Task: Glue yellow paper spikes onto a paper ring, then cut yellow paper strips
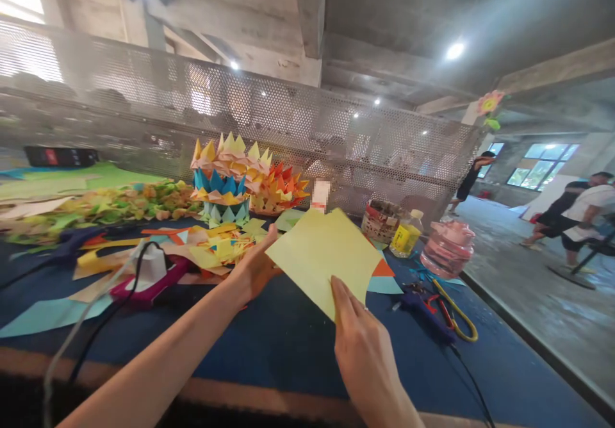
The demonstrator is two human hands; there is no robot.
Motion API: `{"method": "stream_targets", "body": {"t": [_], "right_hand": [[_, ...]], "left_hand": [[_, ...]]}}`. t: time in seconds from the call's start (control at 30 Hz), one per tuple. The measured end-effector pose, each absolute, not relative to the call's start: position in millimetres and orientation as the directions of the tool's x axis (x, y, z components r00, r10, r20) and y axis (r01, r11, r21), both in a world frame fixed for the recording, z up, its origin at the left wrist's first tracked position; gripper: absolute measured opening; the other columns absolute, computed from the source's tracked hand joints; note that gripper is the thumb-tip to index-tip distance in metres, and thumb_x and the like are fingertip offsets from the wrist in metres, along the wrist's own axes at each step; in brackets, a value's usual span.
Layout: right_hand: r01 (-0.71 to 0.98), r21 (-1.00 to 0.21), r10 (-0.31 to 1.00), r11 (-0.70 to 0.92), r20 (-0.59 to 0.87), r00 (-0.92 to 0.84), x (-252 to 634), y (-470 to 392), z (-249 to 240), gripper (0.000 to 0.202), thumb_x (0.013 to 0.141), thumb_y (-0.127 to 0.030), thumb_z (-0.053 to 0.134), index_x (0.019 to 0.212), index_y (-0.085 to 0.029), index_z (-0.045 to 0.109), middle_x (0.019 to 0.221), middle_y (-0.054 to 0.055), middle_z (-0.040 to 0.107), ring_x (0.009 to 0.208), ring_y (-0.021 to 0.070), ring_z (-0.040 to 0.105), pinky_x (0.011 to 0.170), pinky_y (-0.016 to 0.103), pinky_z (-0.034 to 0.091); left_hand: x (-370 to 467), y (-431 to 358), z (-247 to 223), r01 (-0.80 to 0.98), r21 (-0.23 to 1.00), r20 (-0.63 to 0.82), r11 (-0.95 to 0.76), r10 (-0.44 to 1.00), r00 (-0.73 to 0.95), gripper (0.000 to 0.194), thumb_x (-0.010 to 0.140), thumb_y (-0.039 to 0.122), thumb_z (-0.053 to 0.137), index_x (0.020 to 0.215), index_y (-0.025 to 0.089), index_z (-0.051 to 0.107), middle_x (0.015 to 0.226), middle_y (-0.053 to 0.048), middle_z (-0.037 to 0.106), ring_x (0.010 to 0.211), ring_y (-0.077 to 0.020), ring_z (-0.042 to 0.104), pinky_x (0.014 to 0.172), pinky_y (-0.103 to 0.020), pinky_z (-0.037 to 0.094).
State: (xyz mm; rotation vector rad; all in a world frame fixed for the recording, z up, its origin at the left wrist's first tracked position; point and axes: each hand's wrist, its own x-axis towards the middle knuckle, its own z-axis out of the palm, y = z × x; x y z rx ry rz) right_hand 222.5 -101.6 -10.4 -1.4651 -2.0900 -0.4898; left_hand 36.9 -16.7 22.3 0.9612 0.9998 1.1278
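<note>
Pale-yellow flat paper sheet (327, 248) unfolded, right hand's (362, 335) grip clamped on it; left hand's (254, 264) grip apart, beside sheet. Behind sheet, multicoloured pointed paper rings (220, 184) look formed.

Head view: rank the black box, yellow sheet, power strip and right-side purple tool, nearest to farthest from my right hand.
1. Yellow sheet: held in your right hand.
2. Purple tool: right.
3. Power strip: left.
4. Black box: far left, back.
</note>
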Motion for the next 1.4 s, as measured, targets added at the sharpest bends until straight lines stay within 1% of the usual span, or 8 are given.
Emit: {"method": "stream_targets", "body": {"t": [0.13, 0.37, 0.63, 0.77, 0.83, 0.97, 1.13, 1.4], "right_hand": [[0.932, 0.054, 0.736, 0.357, 0.599, -0.316, 195.5, -104.5, -31.9, 0.065, 0.068, 0.007, 0.03, 0.128, -0.008, 0.051, 0.122, 0.017, 0.063, 0.108, 0.0243, 0.063, 0.086, 0.034, 0.056], [0.812, 0.071, 0.694, 0.58, 0.478, -0.538, 139.4, -115.2, -54.0, 0.057, 0.073, -0.003, 0.046, 0.13, 0.001, 0.048, 0.128, 0.022, 0.056, 0.114, 0.0334, 0.058, 0.089, 0.039, 0.054], [0.843, -0.366, 0.873, 0.394, 0.436, -0.218, 197.4, -97.6, 11.7, 0.053, 0.091, -0.042, 0.043, 0.136, -0.015, 0.044, 0.127, 0.013, 0.06, 0.114, 0.0288, 0.057, 0.098, 0.048, 0.044], [0.654, -0.684, 0.905, 0.323, 0.425, -0.003, 245.2, -43.9, 42.0, 0.089, 0.07, -0.053, 0.068, 0.143, -0.017, 0.031, 0.151, 0.014, 0.03, 0.139, 0.0306, 0.023, 0.114, 0.052, 0.013], [0.568, -0.768, 0.935, 0.298, 0.355, -0.01, 261.4, -23.8, 48.3, 0.108, 0.057, -0.056, 0.076, 0.144, -0.018, 0.026, 0.149, 0.017, 0.031, 0.138, 0.0336, 0.027, 0.111, 0.054, 0.021], [0.391, -0.893, 0.968, 0.225, 0.159, -0.193, 276.4, -18.7, 49.9, 0.066, 0.059, -0.055, 0.076, 0.112, -0.018, 0.064, 0.109, 0.014, 0.07, 0.098, 0.0314, 0.066, 0.082, 0.044, 0.054], [0.177, -0.97, 0.971, 0.167, 0.131, -0.198, 282.8, -41.8, 46.9, 0.041, 0.062, -0.048, 0.077, 0.093, -0.022, 0.072, 0.096, 0.008, 0.074, 0.084, 0.0256, 0.07, 0.079, 0.039, 0.056], [0.078, -0.988, 0.981, 0.132, 0.119, -0.151, 290.9, -64.3, 18.7, 0.04, 0.056, -0.042, 0.084, 0.088, -0.02, 0.074, 0.103, 0.009, 0.073, 0.097, 0.0259, 0.067, 0.087, 0.037, 0.052]], "left_hand": [[8.4, -67.3, 5.3, -0.546, 0.819, -0.065, 0.177, 0.974, 0.219, 0.055, 0.084, 0.062, 0.048, 0.122, 0.023, 0.056, 0.123, -0.008, 0.063, 0.112, -0.0268, 0.059, 0.082, -0.034, 0.053], [9.0, -94.9, -19.7, -0.42, 0.897, -0.11, 0.134, 0.991, 0.081, 0.063, 0.063, 0.034, 0.079, 0.12, 0.02, 0.057, 0.109, -0.008, 0.071, 0.103, -0.0291, 0.064, 0.082, -0.032, 0.052], [-25.3, -83.9, -22.6, -0.309, 0.943, -0.138, 0.123, 0.99, -0.025, 0.046, 0.053, 0.033, 0.078, 0.092, 0.013, 0.065, 0.089, -0.01, 0.075, 0.09, -0.0316, 0.068, 0.076, -0.034, 0.054], [-43.0, -88.2, -8.3, -0.171, 0.985, -0.014, -0.003, 0.995, -0.099, 0.052, 0.053, 0.041, 0.078, 0.096, 0.014, 0.066, 0.098, -0.012, 0.073, 0.097, -0.0336, 0.065, 0.08, -0.037, 0.054], [-52.3, -88.2, -3.0, -0.07, 0.993, 0.091, -0.098, 0.991, -0.101, 0.05, 0.062, 0.045, 0.074, 0.101, 0.016, 0.066, 0.105, -0.01, 0.072, 0.102, -0.0317, 0.063, 0.085, -0.036, 0.053], [-68.8, -82.1, 8.1, 0.126, 0.961, 0.253, -0.246, 0.967, -0.04, 0.041, 0.07, 0.049, 0.069, 0.099, 0.02, 0.069, 0.103, -0.008, 0.072, 0.107, -0.0328, 0.06, 0.088, -0.038, 0.052], [-71.9, -74.8, 24.4, 0.076, 0.922, 0.381, -0.381, 0.924, 0.006, 0.037, 0.069, 0.045, 0.073, 0.097, 0.021, 0.071, 0.106, -0.005, 0.072, 0.109, -0.0317, 0.059, 0.093, -0.038, 0.049], [-60.5, -60.7, 14.7, -0.19, 0.974, 0.166, -0.126, 0.962, 0.215, 0.04, 0.065, 0.031, 0.08, 0.103, 0.019, 0.07, 0.108, -0.006, 0.071, 0.102, -0.0264, 0.064, 0.087, -0.032, 0.054]]}}
